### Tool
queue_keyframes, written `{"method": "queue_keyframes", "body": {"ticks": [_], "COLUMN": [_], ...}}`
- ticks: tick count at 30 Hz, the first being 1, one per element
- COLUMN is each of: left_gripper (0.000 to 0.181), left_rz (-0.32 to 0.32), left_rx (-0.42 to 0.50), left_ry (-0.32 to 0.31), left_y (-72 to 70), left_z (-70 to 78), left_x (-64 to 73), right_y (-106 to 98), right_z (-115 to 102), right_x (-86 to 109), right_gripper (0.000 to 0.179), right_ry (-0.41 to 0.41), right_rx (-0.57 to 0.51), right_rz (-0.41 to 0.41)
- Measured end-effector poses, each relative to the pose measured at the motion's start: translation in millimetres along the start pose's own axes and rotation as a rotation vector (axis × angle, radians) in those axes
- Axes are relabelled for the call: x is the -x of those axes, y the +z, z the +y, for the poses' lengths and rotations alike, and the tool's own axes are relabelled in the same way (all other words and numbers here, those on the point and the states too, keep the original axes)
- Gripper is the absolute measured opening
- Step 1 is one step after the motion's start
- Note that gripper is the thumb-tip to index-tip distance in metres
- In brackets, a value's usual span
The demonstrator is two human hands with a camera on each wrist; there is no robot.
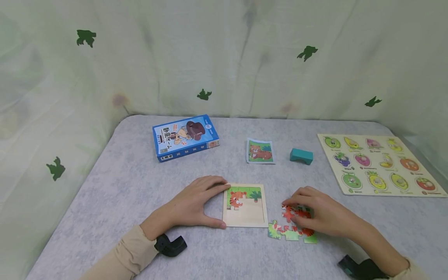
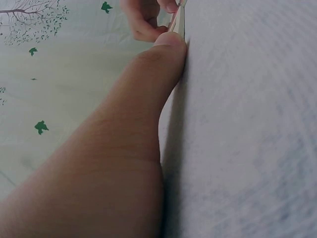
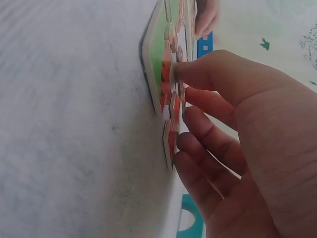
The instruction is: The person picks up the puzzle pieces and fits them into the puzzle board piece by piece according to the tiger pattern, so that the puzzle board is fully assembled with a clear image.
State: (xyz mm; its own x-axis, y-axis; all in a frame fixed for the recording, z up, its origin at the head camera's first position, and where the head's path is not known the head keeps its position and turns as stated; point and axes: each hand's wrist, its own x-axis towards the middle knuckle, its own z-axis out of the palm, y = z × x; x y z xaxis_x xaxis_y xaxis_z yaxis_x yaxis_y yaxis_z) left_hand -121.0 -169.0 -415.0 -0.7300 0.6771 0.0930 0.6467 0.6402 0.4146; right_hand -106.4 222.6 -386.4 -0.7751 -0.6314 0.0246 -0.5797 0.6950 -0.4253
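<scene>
A square wooden puzzle tray [image 1: 245, 217] lies on the table, its upper and left parts filled with pieces showing an orange tiger's head and green plants. My left hand [image 1: 199, 202] holds the tray's left side, fingers at the upper corner and thumb at the lower one. To the right of the tray, my right hand [image 1: 322, 212] pinches an orange tiger puzzle piece [image 1: 288, 214] between thumb and fingers. Beneath that hand are several loose puzzle pieces [image 1: 292, 234], orange and green, partly hidden by the fingers. In the right wrist view, a green-edged piece [image 3: 156, 54] lies near the thumb.
A tiger picture card [image 1: 260, 151] lies behind the tray, with a teal arched block [image 1: 301, 156] to its right. A blue game box [image 1: 185, 138] is at the back left. A fruit peg board [image 1: 381, 165] occupies the right side of the grey table [image 1: 115, 194].
</scene>
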Motion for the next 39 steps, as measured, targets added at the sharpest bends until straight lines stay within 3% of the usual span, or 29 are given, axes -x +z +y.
{"method": "queue_keyframes", "body": {"ticks": [16,25,39], "left_gripper": [0.102,0.102,0.102], "left_rz": [-0.001,0.000,0.003], "left_rx": [-0.004,0.002,0.003], "left_ry": [0.004,0.007,0.011], "left_y": [0.5,1.0,1.3], "left_z": [-0.5,-1.7,-2.1], "left_x": [-1.1,-1.0,-0.9], "right_y": [-2,-5,-7], "right_z": [3,2,-5], "right_x": [-4.6,-11.4,-24.2], "right_gripper": [0.033,0.034,0.035], "right_ry": [-0.027,-0.080,-0.077], "right_rx": [-0.011,-0.012,-0.003], "right_rz": [0.031,0.033,0.016]}}
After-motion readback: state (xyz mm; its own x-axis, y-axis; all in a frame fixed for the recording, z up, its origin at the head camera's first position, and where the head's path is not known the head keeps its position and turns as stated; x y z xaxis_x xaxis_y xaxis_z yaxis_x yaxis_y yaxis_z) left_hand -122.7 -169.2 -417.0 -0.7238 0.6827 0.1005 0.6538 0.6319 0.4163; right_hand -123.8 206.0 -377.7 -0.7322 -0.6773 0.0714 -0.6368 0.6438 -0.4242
